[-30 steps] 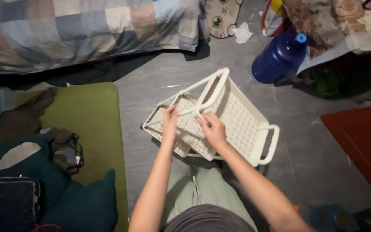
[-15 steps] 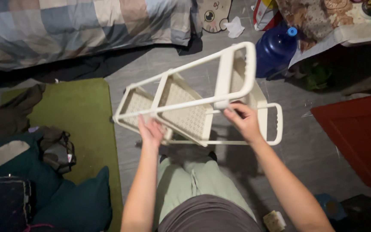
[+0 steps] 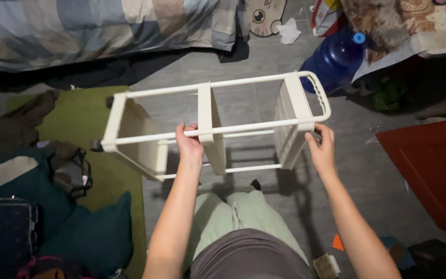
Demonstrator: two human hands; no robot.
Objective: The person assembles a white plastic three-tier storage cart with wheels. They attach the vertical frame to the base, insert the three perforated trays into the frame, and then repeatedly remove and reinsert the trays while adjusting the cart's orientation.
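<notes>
— What do the fingers have hold of?

— The left hand [image 3: 189,147] is clenched round the near rail of a cream plastic shelf rack [image 3: 210,124], fingers curled over the bar just beside the middle shelf panel. The right hand [image 3: 322,150] grasps the same rail at the rack's handle end, thumb and fingers closed on the corner post below the looped handle.

— And the rack itself?

— Held out in front of the person, lying lengthways on its side above the grey floor [image 3: 243,103], three perforated shelf panels standing on edge between thin white rails. Whether any part of it touches the floor cannot be told.

— What lies around the rack?

— Beyond its handle end, a dark blue water bottle [image 3: 334,59] with a lighter blue cap — near, but apart. Past the far rail, a checked blanket [image 3: 104,28] hangs over a bed edge, with a crumpled white tissue [image 3: 288,31] on the floor to one side. Under the rack's other end, a green mat [image 3: 86,116]; further that way, dark teal cushions [image 3: 86,232]. On the handle side, well apart, a red board [image 3: 434,170]. Below the rack, the person's pale green trousers [image 3: 238,217].
</notes>
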